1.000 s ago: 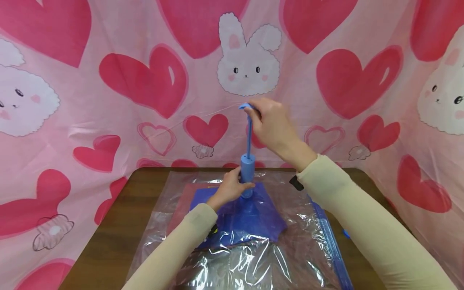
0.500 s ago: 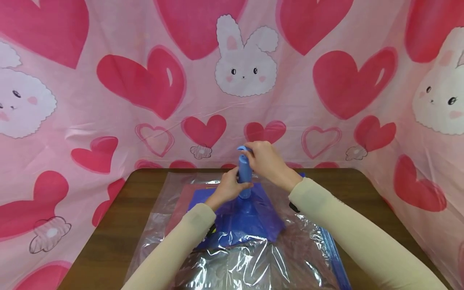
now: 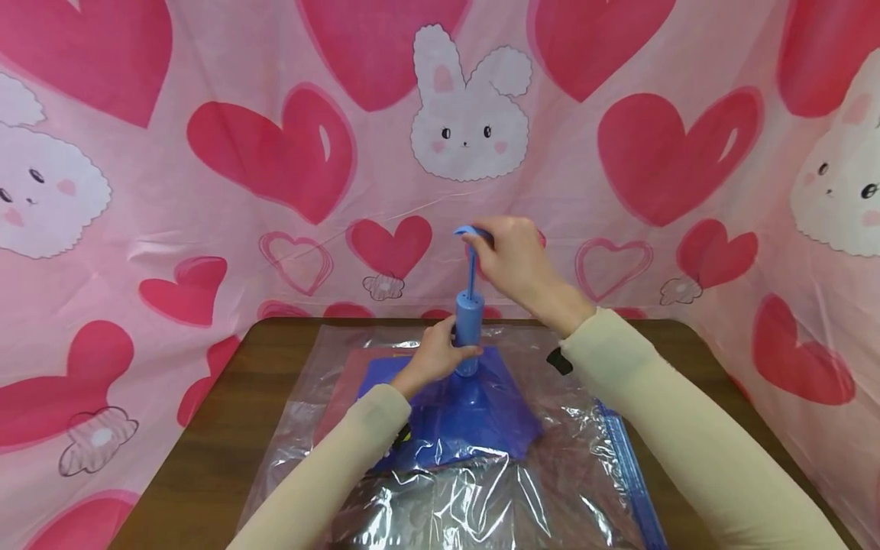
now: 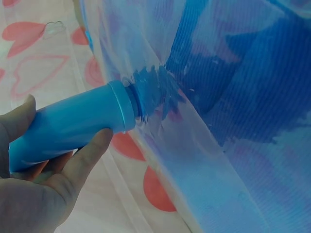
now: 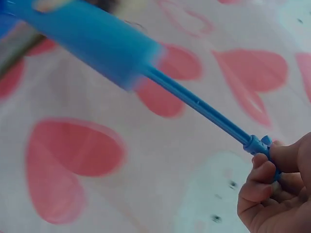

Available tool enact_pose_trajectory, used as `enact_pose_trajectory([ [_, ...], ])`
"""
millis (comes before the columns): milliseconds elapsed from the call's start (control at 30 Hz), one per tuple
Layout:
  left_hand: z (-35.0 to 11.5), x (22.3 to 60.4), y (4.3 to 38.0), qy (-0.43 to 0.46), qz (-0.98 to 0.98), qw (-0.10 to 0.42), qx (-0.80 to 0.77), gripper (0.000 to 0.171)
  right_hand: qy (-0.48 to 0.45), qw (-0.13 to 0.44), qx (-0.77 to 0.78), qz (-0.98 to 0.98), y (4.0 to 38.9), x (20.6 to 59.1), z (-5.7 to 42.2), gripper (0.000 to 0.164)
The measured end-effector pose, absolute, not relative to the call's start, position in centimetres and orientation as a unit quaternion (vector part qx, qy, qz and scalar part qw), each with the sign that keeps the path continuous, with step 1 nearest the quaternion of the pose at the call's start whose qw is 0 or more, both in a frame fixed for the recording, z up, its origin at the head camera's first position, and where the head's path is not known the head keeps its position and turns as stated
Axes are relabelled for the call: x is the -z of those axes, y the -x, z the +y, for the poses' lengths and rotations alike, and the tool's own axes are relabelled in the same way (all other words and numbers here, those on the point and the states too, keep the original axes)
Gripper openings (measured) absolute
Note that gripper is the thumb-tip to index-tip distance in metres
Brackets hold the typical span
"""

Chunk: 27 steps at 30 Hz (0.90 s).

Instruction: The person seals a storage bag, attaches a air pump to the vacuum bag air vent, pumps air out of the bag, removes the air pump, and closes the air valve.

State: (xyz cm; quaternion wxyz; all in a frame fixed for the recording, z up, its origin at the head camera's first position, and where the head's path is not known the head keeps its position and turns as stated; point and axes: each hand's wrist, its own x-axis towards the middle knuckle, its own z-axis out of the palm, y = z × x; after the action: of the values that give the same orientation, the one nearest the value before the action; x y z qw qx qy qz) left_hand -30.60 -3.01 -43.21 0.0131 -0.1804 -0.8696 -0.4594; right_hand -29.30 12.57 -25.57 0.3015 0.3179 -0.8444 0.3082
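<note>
A blue hand pump (image 3: pixel 469 325) stands upright on a clear plastic vacuum storage bag (image 3: pixel 571 473). My left hand (image 3: pixel 435 355) grips the pump's cylinder low down; in the left wrist view its collar (image 4: pixel 122 106) meets the bag's film. Above it my right hand (image 3: pixel 512 256) grips the pump's handle (image 3: pixel 470 230), and part of the rod (image 3: pixel 471 275) shows between handle and cylinder. The right wrist view shows the fingers curled round the handle at the rod's end. Inside the bag lies folded blue cloth (image 3: pixel 440 435), with reddish material (image 3: pixel 340 397) at its left.
The bag lies on a dark brown wooden table (image 3: pixel 206 428). Its blue zip edge (image 3: pixel 632 473) runs along the right side. Behind and at both sides hangs a pink curtain (image 3: pixel 385 179) printed with hearts and rabbits.
My right hand pushed the pump handle down to the cylinder, then pulled it part of the way up again. My left hand has stayed on the cylinder.
</note>
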Motion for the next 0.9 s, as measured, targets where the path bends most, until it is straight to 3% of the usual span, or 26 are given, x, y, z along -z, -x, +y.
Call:
enact_pose_trajectory([
  [167,-2.9,43.3,30.4,0.185,-0.864,0.002,0.468,0.053,-0.317,0.335,-0.322,-0.827,28.7,22.3,12.7,0.017],
  [300,-3.0,43.3,30.4,0.189,-0.863,0.001,0.468,0.053,-0.299,0.331,-0.313,-0.839,28.2,21.9,12.7,0.019],
  [433,-3.3,43.2,30.4,0.184,-0.864,0.008,0.469,0.053,-0.299,0.304,-0.300,-0.854,28.5,23.8,12.5,0.015],
  [667,-3.5,43.3,30.7,0.189,-0.870,0.008,0.455,0.057,-0.270,0.207,-0.267,-0.902,29.6,29.7,12.5,0.013],
  [900,-3.3,43.5,31.0,0.187,-0.872,0.010,0.452,0.058,-0.279,0.188,-0.265,-0.904,30.0,31.8,12.5,0.014],
])
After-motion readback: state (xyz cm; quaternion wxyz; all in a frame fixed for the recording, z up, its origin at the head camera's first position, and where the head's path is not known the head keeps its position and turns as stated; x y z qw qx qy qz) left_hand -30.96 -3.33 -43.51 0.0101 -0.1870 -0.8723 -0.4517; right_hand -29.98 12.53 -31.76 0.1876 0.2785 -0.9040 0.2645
